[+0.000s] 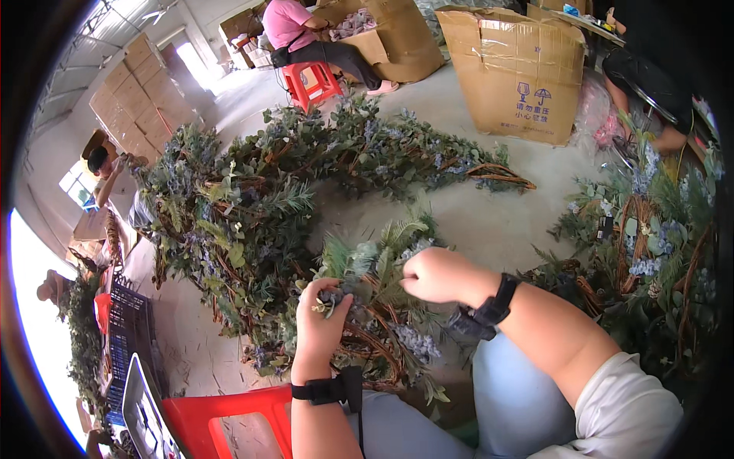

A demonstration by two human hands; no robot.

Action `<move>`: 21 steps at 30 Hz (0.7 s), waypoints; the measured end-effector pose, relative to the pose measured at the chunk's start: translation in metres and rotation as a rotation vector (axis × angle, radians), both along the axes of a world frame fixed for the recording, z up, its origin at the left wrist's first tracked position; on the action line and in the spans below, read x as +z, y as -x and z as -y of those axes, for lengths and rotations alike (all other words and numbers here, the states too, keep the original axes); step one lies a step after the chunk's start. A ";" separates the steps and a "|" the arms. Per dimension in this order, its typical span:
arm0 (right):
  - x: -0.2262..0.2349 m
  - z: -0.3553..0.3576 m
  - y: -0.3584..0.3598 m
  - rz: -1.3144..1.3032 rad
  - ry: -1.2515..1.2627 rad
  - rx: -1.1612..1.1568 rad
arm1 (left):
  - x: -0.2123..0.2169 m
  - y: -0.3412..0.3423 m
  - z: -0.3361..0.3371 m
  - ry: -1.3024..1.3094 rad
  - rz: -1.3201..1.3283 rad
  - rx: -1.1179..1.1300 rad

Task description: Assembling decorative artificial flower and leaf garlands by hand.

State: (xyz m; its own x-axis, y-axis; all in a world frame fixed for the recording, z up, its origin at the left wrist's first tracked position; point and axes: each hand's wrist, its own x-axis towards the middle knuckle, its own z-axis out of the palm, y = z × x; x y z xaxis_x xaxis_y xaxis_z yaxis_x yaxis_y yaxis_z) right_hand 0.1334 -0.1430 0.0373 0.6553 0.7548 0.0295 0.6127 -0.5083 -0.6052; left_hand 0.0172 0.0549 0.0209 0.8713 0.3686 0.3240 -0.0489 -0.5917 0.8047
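An artificial wreath point(375, 325) of brown twigs, fern fronds and pale blue berry clusters rests at my lap. My left hand point(315, 329) is closed at its left side, thumb and fingers around a small leafy sprig point(327, 302). Over the upper right of the wreath is my right hand point(440, 274), its fingers curled in beside a green fern frond point(397, 233). Whatever is between those fingers is too small or hidden to make out. A blue berry cluster point(417, 342) hangs from the wreath's lower right.
Beyond lies a long heap of finished-looking greenery point(237, 222); more wreaths point(650, 237) are piled at right. A red stool point(229, 421) and dark blue crate point(130, 336) stand at left. Large cartons point(512, 76) are behind. A person in pink point(287, 27) sits on another red stool point(312, 83).
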 end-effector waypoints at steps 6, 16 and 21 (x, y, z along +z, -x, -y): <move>-0.075 -0.008 -0.020 -0.562 0.558 0.351 | -0.006 -0.004 -0.010 0.198 0.071 0.201; -0.073 -0.031 0.060 -0.210 0.290 0.000 | -0.018 -0.007 -0.010 -0.099 0.056 0.573; -0.091 -0.024 0.050 0.120 0.054 0.069 | -0.025 0.005 0.019 0.792 0.247 0.527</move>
